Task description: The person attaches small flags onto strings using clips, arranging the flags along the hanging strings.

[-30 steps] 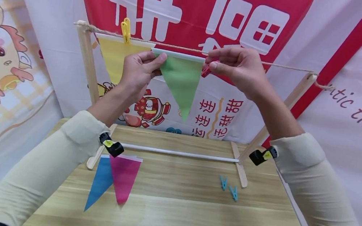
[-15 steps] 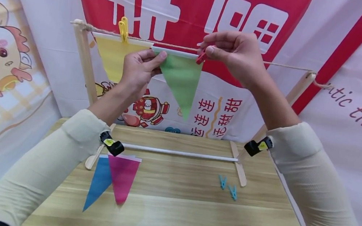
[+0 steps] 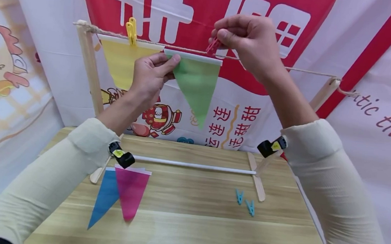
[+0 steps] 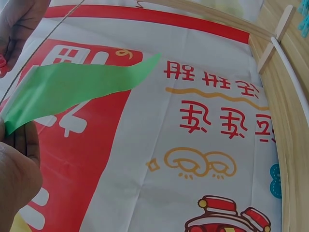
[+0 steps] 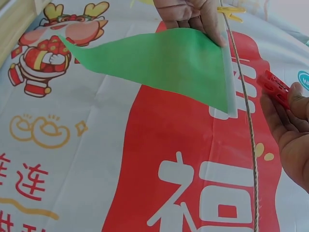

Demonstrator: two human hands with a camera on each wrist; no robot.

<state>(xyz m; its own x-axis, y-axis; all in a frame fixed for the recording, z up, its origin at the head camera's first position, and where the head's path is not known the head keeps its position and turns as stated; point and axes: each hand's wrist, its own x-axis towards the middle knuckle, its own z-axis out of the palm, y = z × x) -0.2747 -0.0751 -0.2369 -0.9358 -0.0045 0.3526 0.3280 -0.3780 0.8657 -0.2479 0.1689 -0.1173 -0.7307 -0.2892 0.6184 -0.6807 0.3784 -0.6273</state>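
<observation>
1. Fingers (image 3: pixel 167 61) of the left hand (image 3: pixel 149 77) pinch the upper left corner of one green triangular paper flag (image 3: pixel 196 83), thumb in front and the other fingers behind it.
2. The green flag hangs point down, with its white top strip just under the thin brown twine string (image 3: pixel 292 69); whether the strip touches the string cannot be told.
3. The right hand (image 3: pixel 250 44) is raised above the string, near the upper right corner of the green flag, and its thumb and forefinger pinch one small red plastic clothespin (image 3: pixel 212 45); the other fingers are curled.
4. The red clothespin is just at the string; in the right wrist view it lies beside the string and apart from the flag.
5. One yellow triangular paper flag (image 3: pixel 121 62) hangs to the left of the green one, held on the string by one yellow plastic clothespin (image 3: pixel 131 31).
6. The string runs between the two upright posts of one light wooden frame (image 3: pixel 85 72), which has one white rod (image 3: pixel 191 165) low between its feet.
7. On the wooden table (image 3: pixel 206 233) lie two more flags, one blue triangular paper flag (image 3: pixel 105 197) and one pink triangular paper flag (image 3: pixel 130 190), the pink partly over the blue.
8. Two small teal plastic clothespins (image 3: pixel 245 202) lie near the right foot of the frame, close to each other.
</observation>
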